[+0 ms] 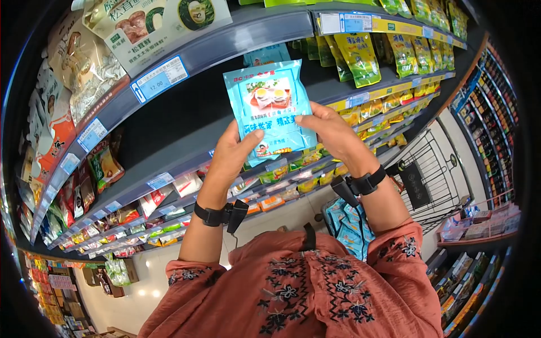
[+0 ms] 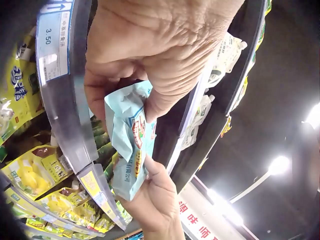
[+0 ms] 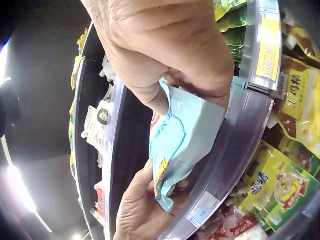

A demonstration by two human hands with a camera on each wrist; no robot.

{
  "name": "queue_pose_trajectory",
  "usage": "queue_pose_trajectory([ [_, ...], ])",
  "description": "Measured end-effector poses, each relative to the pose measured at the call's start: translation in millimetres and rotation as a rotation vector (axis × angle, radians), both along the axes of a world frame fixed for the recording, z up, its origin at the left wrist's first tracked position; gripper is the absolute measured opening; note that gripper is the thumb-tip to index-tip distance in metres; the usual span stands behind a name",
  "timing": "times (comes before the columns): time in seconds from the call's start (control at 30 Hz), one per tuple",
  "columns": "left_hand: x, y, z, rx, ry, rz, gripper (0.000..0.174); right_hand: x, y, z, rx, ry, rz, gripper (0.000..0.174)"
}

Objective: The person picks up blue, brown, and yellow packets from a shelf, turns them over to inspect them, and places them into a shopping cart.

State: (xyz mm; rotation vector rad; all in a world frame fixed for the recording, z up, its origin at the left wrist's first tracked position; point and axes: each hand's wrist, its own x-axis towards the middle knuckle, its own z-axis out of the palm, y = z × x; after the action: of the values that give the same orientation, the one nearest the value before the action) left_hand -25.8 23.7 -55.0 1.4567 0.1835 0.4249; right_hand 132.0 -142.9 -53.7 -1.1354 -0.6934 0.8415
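Note:
A light-blue packet (image 1: 270, 118) printed with a picture of halved eggs is held upright between both hands in front of a shelf. My left hand (image 1: 231, 149) grips its lower left edge, thumb across the front. The right hand (image 1: 338, 132) pinches the right edge, its thumb also on the printed face. From the left wrist, the packet (image 2: 130, 145) appears side-on, plump and creased. In the right wrist view, fingers curl behind the packet (image 3: 185, 135) and are partly hidden by it. Another light-blue packet (image 1: 267, 54) sits on the shelf just behind.
A dark shelf (image 1: 180, 121) with price tags curves across the front. Yellow-green bags (image 1: 358, 59) hang at upper right, and large pale bags (image 1: 163, 28) stand at upper left. A wire shopping cart (image 1: 439, 169) is at right; several blue packets (image 1: 349, 225) lie low beside my body.

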Motion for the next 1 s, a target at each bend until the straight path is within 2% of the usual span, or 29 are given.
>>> queue_pose_trajectory([
  [0.1,-0.1,7.8,0.6,0.020,-0.008,0.007,0.046,-3.6,-2.5,14.1,-0.148,-0.130,0.027,0.036],
  [0.2,0.5,13.2,-1.6,0.070,-0.015,0.031,0.046,8.6,3.7,2.1,-0.153,-0.283,0.077,0.038],
  [0.33,7.1,17.8,-3.1,0.040,-0.020,0.036,0.045,18.7,13.1,3.3,-0.126,-0.413,0.086,0.032],
  [0.43,19.3,22.5,9.2,0.019,0.027,-0.013,0.045,34.8,20.5,14.1,-0.266,-0.521,0.060,0.028],
  [0.5,25.3,28.4,29.1,0.051,0.135,-0.112,0.048,49.2,26.1,14.0,-0.173,-0.469,0.049,0.027],
  [0.57,36.5,28.2,43.7,0.190,0.191,-0.114,0.048,65.0,31.7,14.8,-0.109,-0.424,0.039,0.025],
  [0.6,44.1,29.6,48.2,0.259,0.219,-0.114,0.048,72.0,32.7,16.6,-0.115,-0.433,0.002,0.025],
  [0.63,54.3,34.6,51.5,0.263,0.233,-0.161,0.054,76.3,32.2,21.7,-0.123,-0.442,-0.036,0.025],
  [0.77,98.6,45.0,54.9,0.244,0.167,-0.119,0.061,105.9,35.5,26.3,-0.184,-0.528,-0.226,0.032],
  [0.9,139.5,46.0,51.3,0.236,0.160,0.011,0.059,130.5,38.8,17.4,-0.245,-0.627,-0.376,0.042],
  [1.0,173.2,64.8,40.6,0.221,0.237,0.060,0.054,129.2,32.2,10.6,-0.221,-0.683,-0.405,0.048],
])
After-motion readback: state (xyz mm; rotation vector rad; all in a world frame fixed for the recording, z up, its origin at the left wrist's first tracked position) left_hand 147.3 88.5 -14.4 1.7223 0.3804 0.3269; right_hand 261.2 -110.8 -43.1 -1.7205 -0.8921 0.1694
